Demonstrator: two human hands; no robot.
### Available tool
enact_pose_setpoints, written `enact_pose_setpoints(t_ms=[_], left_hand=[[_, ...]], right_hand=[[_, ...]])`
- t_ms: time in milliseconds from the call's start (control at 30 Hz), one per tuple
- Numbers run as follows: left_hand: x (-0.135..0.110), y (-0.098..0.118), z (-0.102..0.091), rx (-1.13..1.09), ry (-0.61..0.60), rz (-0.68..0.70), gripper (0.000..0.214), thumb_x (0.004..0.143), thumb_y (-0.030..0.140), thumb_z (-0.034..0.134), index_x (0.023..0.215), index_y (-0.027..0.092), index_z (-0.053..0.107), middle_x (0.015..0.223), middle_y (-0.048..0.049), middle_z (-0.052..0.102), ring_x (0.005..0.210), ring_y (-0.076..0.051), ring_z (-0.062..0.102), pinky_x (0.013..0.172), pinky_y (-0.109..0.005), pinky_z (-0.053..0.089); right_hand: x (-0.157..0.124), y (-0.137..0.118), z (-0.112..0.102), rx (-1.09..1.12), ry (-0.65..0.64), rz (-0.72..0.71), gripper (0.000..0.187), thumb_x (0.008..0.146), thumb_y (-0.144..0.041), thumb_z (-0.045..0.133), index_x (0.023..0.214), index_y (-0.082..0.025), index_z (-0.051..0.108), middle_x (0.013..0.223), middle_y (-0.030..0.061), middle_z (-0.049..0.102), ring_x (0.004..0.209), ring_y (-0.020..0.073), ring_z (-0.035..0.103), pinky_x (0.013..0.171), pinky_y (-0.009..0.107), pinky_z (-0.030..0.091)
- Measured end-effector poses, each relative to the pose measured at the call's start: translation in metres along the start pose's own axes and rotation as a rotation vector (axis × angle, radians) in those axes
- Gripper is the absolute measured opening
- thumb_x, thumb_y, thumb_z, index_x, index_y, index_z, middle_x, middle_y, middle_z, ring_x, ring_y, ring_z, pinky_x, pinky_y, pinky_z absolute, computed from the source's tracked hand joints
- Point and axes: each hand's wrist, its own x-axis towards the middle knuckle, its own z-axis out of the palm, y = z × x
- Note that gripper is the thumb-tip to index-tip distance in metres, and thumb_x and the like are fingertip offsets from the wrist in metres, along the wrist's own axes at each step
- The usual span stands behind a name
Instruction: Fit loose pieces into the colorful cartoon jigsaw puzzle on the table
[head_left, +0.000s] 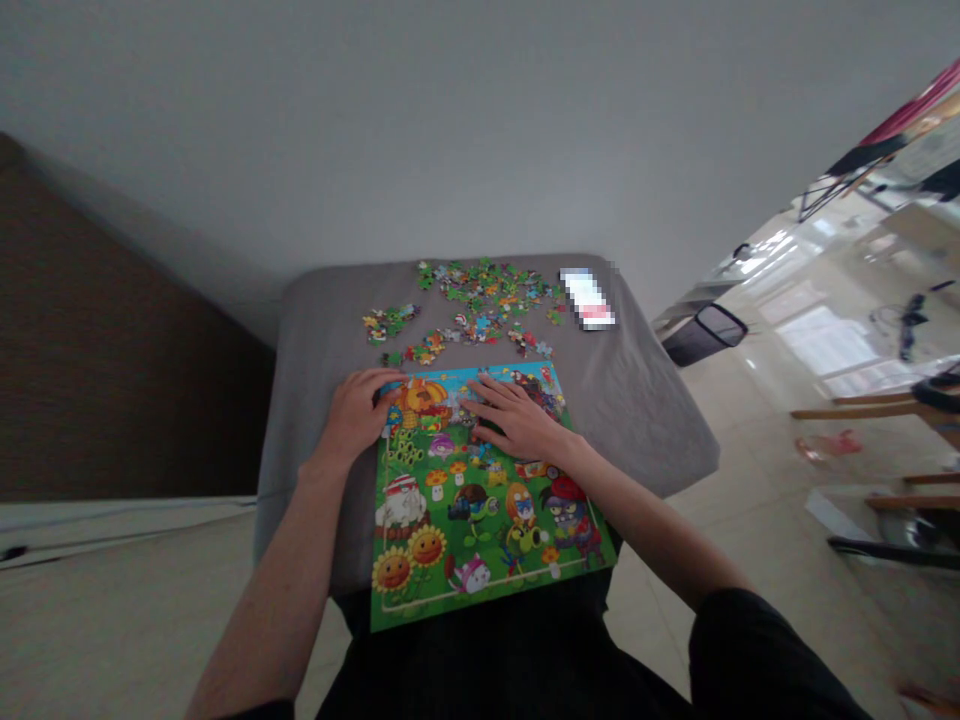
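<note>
A colourful cartoon jigsaw board [480, 500] lies on a grey-covered table [315, 330], its near edge overhanging towards my lap. My left hand [360, 412] rests at the board's upper left corner, fingers curled over the edge. My right hand [510, 412] lies flat on the upper middle of the picture, fingers stretched out and pressing on the pieces there. Beyond the board, several loose puzzle pieces [480, 300] are scattered over the far part of the table, with a smaller cluster [388, 322] at the left.
A small blurred-out flat object [589, 298] lies at the table's far right. A dark bin [709, 332] stands on the glossy floor to the right, with wooden chair legs [862, 410] further right. A brown panel [112, 350] is on the left.
</note>
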Motion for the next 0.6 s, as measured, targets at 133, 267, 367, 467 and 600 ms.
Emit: enact_pose_setpoints(t_ms=[133, 267, 367, 467, 600], left_hand=[[-0.003, 0.003, -0.002, 0.010, -0.016, -0.007, 0.032, 0.096, 0.037, 0.053, 0.114, 0.024, 0.076, 0.128, -0.0082, 0.075, 0.123, -0.030, 0.064, 0.113, -0.050, 0.045], [-0.007, 0.002, -0.002, 0.011, -0.013, -0.017, 0.032, 0.097, 0.038, 0.052, 0.112, 0.024, 0.076, 0.131, -0.0085, 0.073, 0.124, -0.030, 0.064, 0.113, -0.052, 0.045], [-0.007, 0.000, -0.001, 0.002, 0.006, -0.015, 0.032, 0.098, 0.038, 0.050, 0.112, 0.025, 0.076, 0.130, -0.0079, 0.074, 0.123, -0.029, 0.064, 0.112, -0.052, 0.045], [-0.006, -0.003, -0.001, -0.015, 0.009, 0.007, 0.032, 0.097, 0.038, 0.051, 0.112, 0.025, 0.076, 0.127, -0.0084, 0.074, 0.123, -0.029, 0.065, 0.111, -0.051, 0.046], [-0.006, -0.004, -0.001, -0.039, 0.027, 0.022, 0.033, 0.097, 0.038, 0.050, 0.111, 0.025, 0.077, 0.128, -0.0089, 0.074, 0.122, -0.029, 0.065, 0.111, -0.051, 0.047]], right_hand=[[0.001, 0.004, 0.007, 0.014, -0.003, -0.038, 0.048, 0.107, -0.040, 0.053, 0.150, -0.019, 0.057, 0.165, 0.0136, 0.043, 0.157, 0.0307, 0.030, 0.127, 0.051, 0.029], [0.006, 0.007, 0.003, 0.072, 0.031, -0.035, 0.042, 0.104, -0.038, 0.058, 0.142, -0.023, 0.064, 0.157, 0.0114, 0.053, 0.154, 0.0293, 0.036, 0.125, 0.052, 0.032], [0.023, 0.007, -0.005, 0.102, 0.089, -0.032, 0.035, 0.105, -0.034, 0.057, 0.136, -0.023, 0.068, 0.144, 0.0105, 0.064, 0.145, 0.0279, 0.046, 0.121, 0.050, 0.037], [0.058, 0.013, -0.012, 0.091, 0.136, -0.011, 0.037, 0.104, -0.026, 0.056, 0.139, -0.018, 0.064, 0.141, 0.0124, 0.065, 0.136, 0.0262, 0.053, 0.118, 0.046, 0.040], [0.112, 0.030, -0.017, 0.027, 0.103, 0.056, 0.044, 0.102, -0.022, 0.059, 0.145, -0.016, 0.059, 0.148, 0.0166, 0.059, 0.141, 0.0306, 0.047, 0.119, 0.052, 0.037]])
